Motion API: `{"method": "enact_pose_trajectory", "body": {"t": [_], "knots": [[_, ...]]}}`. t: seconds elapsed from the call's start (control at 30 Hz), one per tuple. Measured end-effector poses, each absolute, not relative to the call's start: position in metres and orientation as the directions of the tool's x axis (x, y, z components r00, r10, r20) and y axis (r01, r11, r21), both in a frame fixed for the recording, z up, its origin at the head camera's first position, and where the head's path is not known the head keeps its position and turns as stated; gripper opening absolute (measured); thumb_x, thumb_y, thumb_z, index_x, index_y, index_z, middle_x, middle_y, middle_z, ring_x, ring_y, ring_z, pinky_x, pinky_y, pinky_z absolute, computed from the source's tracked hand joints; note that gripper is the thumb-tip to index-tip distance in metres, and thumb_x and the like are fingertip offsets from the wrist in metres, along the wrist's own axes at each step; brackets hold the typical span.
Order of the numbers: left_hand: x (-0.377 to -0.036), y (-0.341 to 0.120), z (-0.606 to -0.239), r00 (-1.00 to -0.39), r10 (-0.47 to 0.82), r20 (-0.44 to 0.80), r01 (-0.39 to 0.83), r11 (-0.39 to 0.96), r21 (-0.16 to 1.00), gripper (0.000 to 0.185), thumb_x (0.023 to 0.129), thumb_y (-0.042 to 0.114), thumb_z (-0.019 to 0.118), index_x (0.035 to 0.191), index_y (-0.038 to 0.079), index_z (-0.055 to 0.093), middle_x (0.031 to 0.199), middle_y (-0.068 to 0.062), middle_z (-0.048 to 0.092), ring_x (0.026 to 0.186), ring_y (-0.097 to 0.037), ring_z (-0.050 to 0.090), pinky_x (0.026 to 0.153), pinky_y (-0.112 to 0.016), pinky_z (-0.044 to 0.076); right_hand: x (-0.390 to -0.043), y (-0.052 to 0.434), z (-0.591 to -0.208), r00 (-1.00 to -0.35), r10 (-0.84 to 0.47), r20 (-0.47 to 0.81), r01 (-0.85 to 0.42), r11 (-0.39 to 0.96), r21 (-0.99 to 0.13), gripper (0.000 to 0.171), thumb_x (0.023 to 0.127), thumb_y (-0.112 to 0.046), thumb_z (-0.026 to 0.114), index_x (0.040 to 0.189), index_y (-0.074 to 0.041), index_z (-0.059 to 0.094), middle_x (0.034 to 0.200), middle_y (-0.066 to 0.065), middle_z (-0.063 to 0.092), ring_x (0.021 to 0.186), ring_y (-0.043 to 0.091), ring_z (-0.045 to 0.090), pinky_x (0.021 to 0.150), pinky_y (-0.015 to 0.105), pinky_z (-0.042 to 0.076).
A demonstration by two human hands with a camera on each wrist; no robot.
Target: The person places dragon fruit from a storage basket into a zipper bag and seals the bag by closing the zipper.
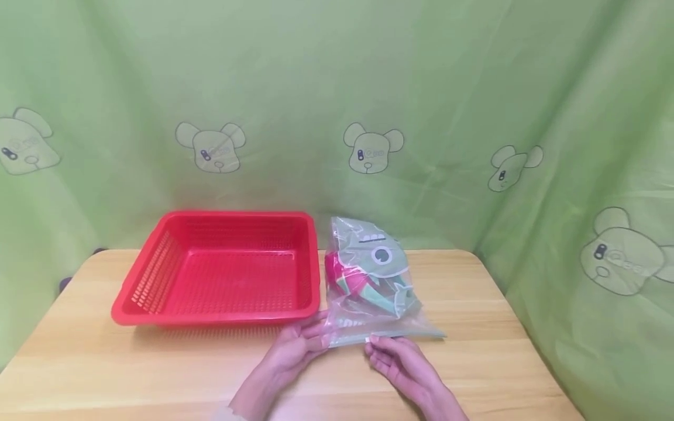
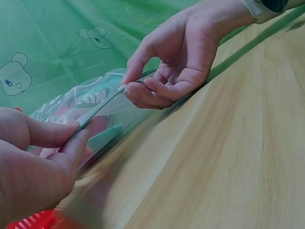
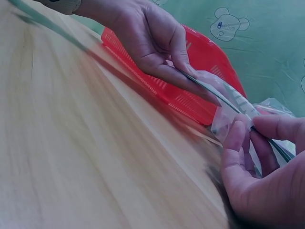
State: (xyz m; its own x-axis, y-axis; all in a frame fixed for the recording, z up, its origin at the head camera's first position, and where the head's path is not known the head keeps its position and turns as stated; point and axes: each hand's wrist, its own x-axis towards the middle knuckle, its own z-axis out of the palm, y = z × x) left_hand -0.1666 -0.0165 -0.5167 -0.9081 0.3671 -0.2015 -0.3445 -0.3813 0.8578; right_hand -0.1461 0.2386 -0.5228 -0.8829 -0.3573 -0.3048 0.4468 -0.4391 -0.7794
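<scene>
A: 2 hands meet at the near edge of the clear zip bag, which lies on the wooden table just right of the red basket.

B: What does the left hand do?

A: From the head camera it only seems to rest at the bag's left corner. The left wrist view shows more: thumb and forefinger pinch the sealed strip flat between them.

B: And the right hand?

A: Its fingertips nip the strip near the middle. The left wrist view shows a small white slider at those fingertips, which the head view barely shows.

B: What is inside the bag?

A: Only the head view tells: a green cartoon face with 1 round eye, plus pink and teal pieces. The wrist cameras give blurred colour.

B: Anything else?

A: The right wrist view shows the basket's slatted wall close behind the left hand. The green bear-print curtain hangs behind.
</scene>
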Motion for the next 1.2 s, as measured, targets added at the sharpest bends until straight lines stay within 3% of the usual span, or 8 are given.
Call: {"method": "enact_pose_trajectory", "body": {"t": [0.47,1.2], "knots": [[-0.163,-0.015,-0.520,-0.914,0.344,-0.217,-0.354,-0.412,0.839,0.062,0.092,-0.010,0.063,0.151,-0.005,0.042,0.132,-0.018,0.064,0.117,-0.028,0.066,0.101,-0.040,0.053,-0.150,0.249,-0.522,-0.887,-0.357,-0.294,0.428,-0.394,-0.813,0.017,0.101,-0.003,0.057,0.099,-0.006,0.074,0.096,0.007,0.076,0.090,0.013,0.073,0.089,0.026,0.057],[-0.166,-0.021,-0.514,-0.898,0.379,-0.221,-0.377,-0.407,0.832,0.062,0.093,-0.011,0.059,0.151,-0.009,0.037,0.135,-0.023,0.060,0.117,-0.027,0.066,0.102,-0.037,0.053,-0.155,0.275,-0.521,-0.890,-0.350,-0.291,0.426,-0.415,-0.804,0.017,0.102,-0.003,0.053,0.096,-0.006,0.069,0.094,0.005,0.070,0.086,0.013,0.066,0.087,0.024,0.056]]}}
